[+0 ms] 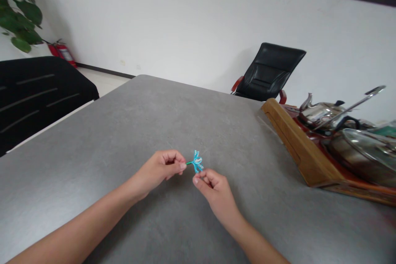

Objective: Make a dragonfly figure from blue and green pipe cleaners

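A small light-blue artificial flower (pixel 197 161) with a green stem and pale, shiny petal centres is held above the grey table (pixel 173 111). The thumb and fingers of my left hand (pixel 168 165) pinch its stem, so the blossom points to the right. My right hand (pixel 213 185) has its thumb and forefinger pressed together at the lowest petal. Its fingertips cover the end of that petal.
To the right stands a wooden tea tray (pixel 291 144) bearing a metal kettle (pixel 321 111) and a glass-lidded pot (pixel 365 152). Beyond the table are a black leather chair (pixel 269 70) and, at left, a black chair back (pixel 40 95).
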